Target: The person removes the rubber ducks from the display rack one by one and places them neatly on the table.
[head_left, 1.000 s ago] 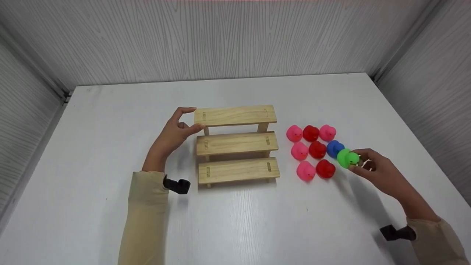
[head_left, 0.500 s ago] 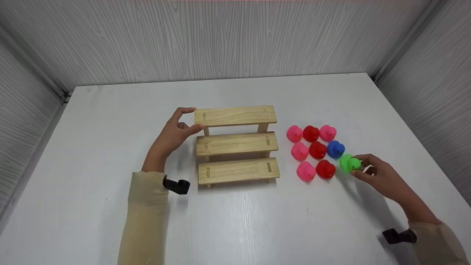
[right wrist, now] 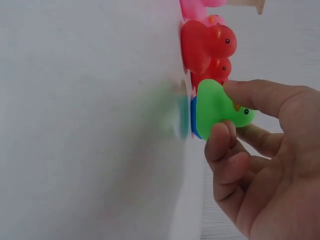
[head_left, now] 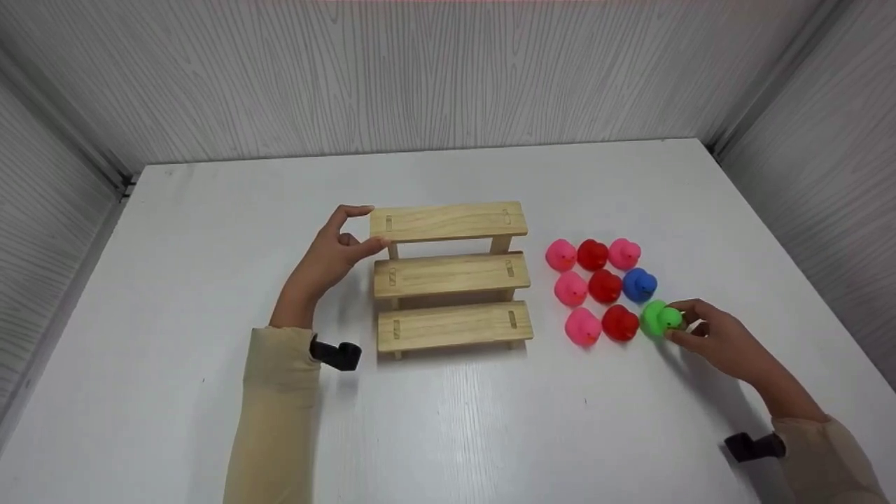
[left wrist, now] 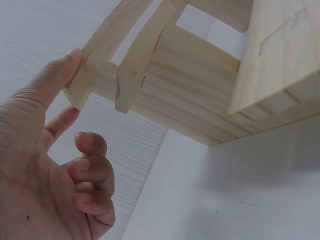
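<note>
A three-tier wooden step shelf (head_left: 451, 276) stands in the middle of the table. My left hand (head_left: 327, 253) pinches the left end of its top board (head_left: 448, 222), thumb in front and index finger behind; the other fingers (left wrist: 92, 170) are curled clear of the wood. At the right, my right hand (head_left: 714, 334) holds a green rubber duck (head_left: 658, 319) between thumb and fingers, close over the table beside a red duck (head_left: 620, 323). A blue duck (head_left: 640, 285) sits just behind it. In the right wrist view the green duck (right wrist: 215, 110) partly covers the blue one.
Several pink and red ducks, such as a pink duck (head_left: 582, 326) at the front left, stand in rows between the shelf and my right hand. The white table (head_left: 448, 427) meets a grey wood-grain panel (head_left: 420, 77) at its back edge, with side panels left and right.
My right hand has brought the green duck from over the blue duck toward the front of the table, then left beside the red duck. My left hand stays on the shelf.
</note>
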A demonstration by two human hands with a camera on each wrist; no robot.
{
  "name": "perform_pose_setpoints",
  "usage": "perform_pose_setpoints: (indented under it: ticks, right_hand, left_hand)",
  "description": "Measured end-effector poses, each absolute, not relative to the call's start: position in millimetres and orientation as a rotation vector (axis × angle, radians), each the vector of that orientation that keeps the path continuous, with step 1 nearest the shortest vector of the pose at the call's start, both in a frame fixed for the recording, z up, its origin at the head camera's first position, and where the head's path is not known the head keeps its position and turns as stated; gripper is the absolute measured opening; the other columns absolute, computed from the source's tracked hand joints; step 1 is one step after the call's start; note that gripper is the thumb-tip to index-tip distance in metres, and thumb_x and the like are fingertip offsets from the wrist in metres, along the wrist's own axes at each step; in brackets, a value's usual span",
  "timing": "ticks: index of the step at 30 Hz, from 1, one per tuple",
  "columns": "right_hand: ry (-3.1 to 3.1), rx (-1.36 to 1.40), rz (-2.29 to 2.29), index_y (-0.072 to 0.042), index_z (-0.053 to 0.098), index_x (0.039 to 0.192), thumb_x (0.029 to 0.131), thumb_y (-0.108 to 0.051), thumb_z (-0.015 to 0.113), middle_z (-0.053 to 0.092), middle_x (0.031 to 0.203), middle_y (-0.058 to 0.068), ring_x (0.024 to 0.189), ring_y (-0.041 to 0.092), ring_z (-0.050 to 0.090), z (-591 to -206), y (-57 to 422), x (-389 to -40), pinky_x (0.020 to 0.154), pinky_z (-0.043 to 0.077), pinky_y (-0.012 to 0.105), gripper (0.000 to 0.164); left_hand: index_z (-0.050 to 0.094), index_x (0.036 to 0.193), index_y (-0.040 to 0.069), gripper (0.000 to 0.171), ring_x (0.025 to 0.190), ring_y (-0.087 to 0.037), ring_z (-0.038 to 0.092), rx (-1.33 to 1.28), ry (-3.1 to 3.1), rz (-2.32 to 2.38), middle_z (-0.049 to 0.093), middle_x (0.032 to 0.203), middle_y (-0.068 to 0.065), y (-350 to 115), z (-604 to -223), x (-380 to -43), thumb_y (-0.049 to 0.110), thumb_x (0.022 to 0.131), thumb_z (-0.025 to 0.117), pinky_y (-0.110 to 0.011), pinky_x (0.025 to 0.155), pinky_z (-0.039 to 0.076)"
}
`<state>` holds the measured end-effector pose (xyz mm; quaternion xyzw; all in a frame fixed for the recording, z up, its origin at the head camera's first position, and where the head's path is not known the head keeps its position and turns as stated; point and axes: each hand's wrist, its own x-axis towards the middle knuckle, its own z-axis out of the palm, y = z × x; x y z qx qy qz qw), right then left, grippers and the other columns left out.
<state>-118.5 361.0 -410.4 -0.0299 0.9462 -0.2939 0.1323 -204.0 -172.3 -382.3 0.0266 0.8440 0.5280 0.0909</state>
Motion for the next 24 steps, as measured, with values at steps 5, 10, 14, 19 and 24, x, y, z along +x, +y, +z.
perform_pose_setpoints:
  ticks: [5, 10, 14, 19, 24]
  right_hand:
    - [2.714, -0.056, -0.839, 0.001, 0.045, 0.133, 0.094, -0.030, 0.062, 0.055, 0.110, 0.018, 0.089, 0.023, 0.054, -413.7, 360.6, -121.4, 0.064, 0.050, 0.023, 0.053]
    - [2.703, -0.048, -0.820, 0.000, 0.045, 0.134, 0.094, -0.027, 0.062, 0.055, 0.111, 0.018, 0.090, 0.024, 0.054, -413.7, 357.7, -123.9, 0.064, 0.050, 0.022, 0.050]
    - [2.700, -0.044, -0.819, -0.001, 0.045, 0.134, 0.095, -0.026, 0.061, 0.054, 0.111, 0.017, 0.091, 0.024, 0.053, -413.1, 356.0, -125.5, 0.064, 0.049, 0.022, 0.050]
    - [2.684, -0.029, -0.824, -0.002, 0.044, 0.135, 0.094, -0.028, 0.061, 0.053, 0.112, 0.016, 0.091, 0.024, 0.052, -415.4, 357.4, -125.6, 0.064, 0.049, 0.023, 0.051]
    - [2.681, -0.009, -0.827, -0.002, 0.042, 0.137, 0.094, -0.031, 0.061, 0.052, 0.111, 0.016, 0.089, 0.023, 0.051, -417.1, 357.6, -123.7, 0.063, 0.048, 0.024, 0.055]
  left_hand:
    - [0.038, 0.144, 0.029, 0.070, 0.065, -0.014, 0.035, 0.078, 2.507, 1.566, 0.043, 0.071, 0.002, -173.1, -384.0, -204.0, 0.050, 0.085, 0.069, -0.029, 0.063, 0.032]
    - [0.038, 0.144, 0.030, 0.069, 0.065, -0.014, 0.035, 0.076, 2.509, 1.560, 0.044, 0.073, 0.001, -174.2, -383.8, -204.8, 0.050, 0.086, 0.068, -0.028, 0.063, 0.033]
    - [0.037, 0.145, 0.030, 0.069, 0.066, -0.015, 0.036, 0.069, 2.519, 1.549, 0.044, 0.073, 0.001, -174.9, -382.7, -205.9, 0.050, 0.086, 0.068, -0.029, 0.063, 0.033]
    - [0.037, 0.145, 0.030, 0.069, 0.068, -0.016, 0.037, 0.070, 2.511, 1.552, 0.045, 0.075, -0.001, -174.0, -383.7, -205.6, 0.050, 0.086, 0.068, -0.029, 0.064, 0.033]
    - [0.037, 0.144, 0.031, 0.071, 0.068, -0.016, 0.037, 0.066, 2.511, 1.553, 0.044, 0.074, 0.000, -172.3, -383.2, -204.7, 0.052, 0.084, 0.068, -0.029, 0.064, 0.033]
